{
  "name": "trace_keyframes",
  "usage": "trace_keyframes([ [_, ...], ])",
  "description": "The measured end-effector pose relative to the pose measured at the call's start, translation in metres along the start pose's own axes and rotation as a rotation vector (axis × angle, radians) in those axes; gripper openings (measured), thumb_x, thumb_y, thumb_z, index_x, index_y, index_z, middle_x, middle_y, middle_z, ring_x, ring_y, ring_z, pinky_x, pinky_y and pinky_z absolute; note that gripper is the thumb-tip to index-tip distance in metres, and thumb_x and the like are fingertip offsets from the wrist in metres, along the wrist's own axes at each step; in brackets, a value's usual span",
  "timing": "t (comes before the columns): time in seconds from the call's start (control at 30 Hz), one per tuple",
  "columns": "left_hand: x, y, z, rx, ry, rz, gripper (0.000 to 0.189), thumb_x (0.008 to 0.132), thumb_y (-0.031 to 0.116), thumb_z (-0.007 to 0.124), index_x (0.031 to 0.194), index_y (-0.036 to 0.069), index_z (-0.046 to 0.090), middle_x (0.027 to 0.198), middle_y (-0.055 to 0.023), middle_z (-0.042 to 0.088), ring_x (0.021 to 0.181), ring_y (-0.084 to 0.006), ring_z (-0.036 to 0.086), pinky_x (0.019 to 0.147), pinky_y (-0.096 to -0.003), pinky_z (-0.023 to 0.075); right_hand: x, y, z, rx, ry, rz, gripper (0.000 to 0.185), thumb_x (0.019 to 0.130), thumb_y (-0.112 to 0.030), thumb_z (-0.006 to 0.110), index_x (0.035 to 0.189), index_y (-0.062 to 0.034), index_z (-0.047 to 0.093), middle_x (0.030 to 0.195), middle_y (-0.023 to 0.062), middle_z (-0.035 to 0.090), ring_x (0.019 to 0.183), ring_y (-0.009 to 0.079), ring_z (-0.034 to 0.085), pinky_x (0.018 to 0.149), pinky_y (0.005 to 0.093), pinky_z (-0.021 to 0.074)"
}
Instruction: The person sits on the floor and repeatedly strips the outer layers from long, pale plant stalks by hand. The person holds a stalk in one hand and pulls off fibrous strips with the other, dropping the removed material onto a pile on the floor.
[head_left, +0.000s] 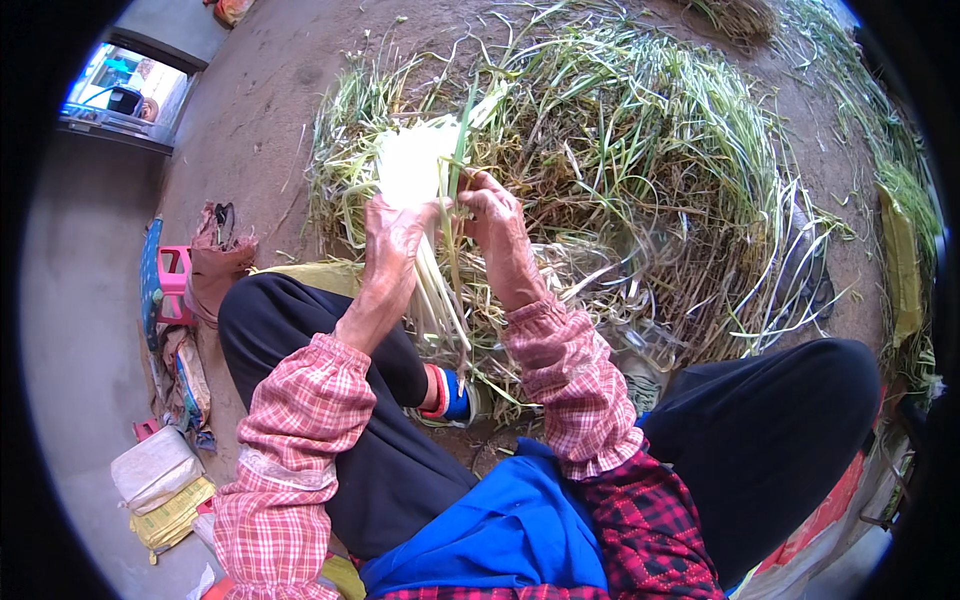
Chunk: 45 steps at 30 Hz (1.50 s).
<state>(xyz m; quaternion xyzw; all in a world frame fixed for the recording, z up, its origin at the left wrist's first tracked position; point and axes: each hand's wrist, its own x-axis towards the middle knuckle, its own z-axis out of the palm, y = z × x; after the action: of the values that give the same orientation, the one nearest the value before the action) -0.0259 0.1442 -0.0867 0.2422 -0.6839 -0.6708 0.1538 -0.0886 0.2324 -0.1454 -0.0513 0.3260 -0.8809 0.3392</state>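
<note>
My left hand (391, 236) is closed around a bunch of pale leafy stalks (442, 300). Their white lower ends hang down towards my foot, while the upper part is washed out by glare. Beside it, my right hand (499, 225) has its fingers curled at a long green leaf (463, 127) on the bunch's right side, and seems to pinch it. A thin yellowish-brown strand (454, 262) hangs between the two hands. Beneath and beyond them spreads a heap of long green leafy plants (660, 127), mixed with dry brown stems and roots.
A pink plastic stool (174, 281) and crumpled sacks (184, 360) stand by the left wall. Folded white (157, 469) and yellow (176, 514) sacks lie nearer. More greens (904, 202) line the right side. My bent knees flank the work; a shoe (454, 397) shows between them.
</note>
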Motion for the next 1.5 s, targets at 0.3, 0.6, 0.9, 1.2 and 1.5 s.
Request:
trace_keyframes([
  [0.3, 0.005, -0.022, -0.009, 0.174, 0.044, 0.120, 0.018, 0.077, 0.008, 0.062, 0.093, 0.000, 0.059, 0.084, -0.0038, 0.060, 0.071, -0.0106, 0.057, 0.061, -0.0237, 0.0477, 0.000, 0.017, 0.014, -0.282, 0.136, -0.107, 0.019, 0.084, -0.018, 0.058, 0.091, -0.0014, 0.052, 0.075, 0.0015, 0.054, 0.059, 0.0060, 0.048, 0.049, 0.0200, 0.0416],
  [0.6, 0.009, -0.006, -0.002, 0.026, 0.133, -0.048, 0.017, 0.074, 0.007, 0.064, 0.089, 0.000, 0.063, 0.078, -0.0058, 0.065, 0.063, -0.0123, 0.061, 0.053, -0.0208, 0.0476, -0.003, 0.022, -0.006, 0.247, 0.245, -0.028, 0.011, 0.092, -0.013, 0.045, 0.093, -0.0045, 0.052, 0.085, 0.0088, 0.064, 0.076, 0.0145, 0.061, 0.068, 0.0271, 0.0507],
  [0.9, 0.036, -0.009, -0.029, -0.280, 0.173, -0.082, 0.013, 0.074, 0.000, 0.065, 0.086, -0.001, 0.058, 0.068, -0.0077, 0.060, 0.052, -0.0156, 0.057, 0.042, -0.0222, 0.0423, 0.003, 0.028, -0.024, 0.316, 0.107, -0.007, 0.016, 0.092, -0.019, 0.047, 0.086, -0.0048, 0.052, 0.060, -0.0019, 0.047, 0.050, 0.0096, 0.046, 0.052, 0.0233, 0.0425],
  [1.2, 0.057, 0.035, -0.080, -0.295, 0.209, 0.016, 0.014, 0.077, -0.001, 0.062, 0.090, -0.003, 0.057, 0.069, -0.0067, 0.058, 0.054, -0.0138, 0.053, 0.046, -0.0217, 0.0379, -0.003, 0.047, -0.170, -0.343, 0.546, -0.196, 0.016, 0.091, -0.016, 0.047, 0.081, -0.0050, 0.052, 0.055, -0.0061, 0.041, 0.046, 0.0026, 0.037, 0.040, 0.0183, 0.0281],
  [1.5, 0.043, 0.080, -0.138, -0.377, 0.295, 0.108, 0.013, 0.081, 0.007, 0.062, 0.091, 0.002, 0.057, 0.066, 0.0014, 0.050, 0.057, -0.0065, 0.043, 0.053, -0.0163, 0.0345, -0.040, 0.013, -0.229, -1.530, 0.765, -0.111, 0.017, 0.089, -0.017, 0.045, 0.094, -0.0058, 0.057, 0.064, 0.0161, 0.060, 0.053, 0.0301, 0.059, 0.046, 0.0387, 0.0424],
])
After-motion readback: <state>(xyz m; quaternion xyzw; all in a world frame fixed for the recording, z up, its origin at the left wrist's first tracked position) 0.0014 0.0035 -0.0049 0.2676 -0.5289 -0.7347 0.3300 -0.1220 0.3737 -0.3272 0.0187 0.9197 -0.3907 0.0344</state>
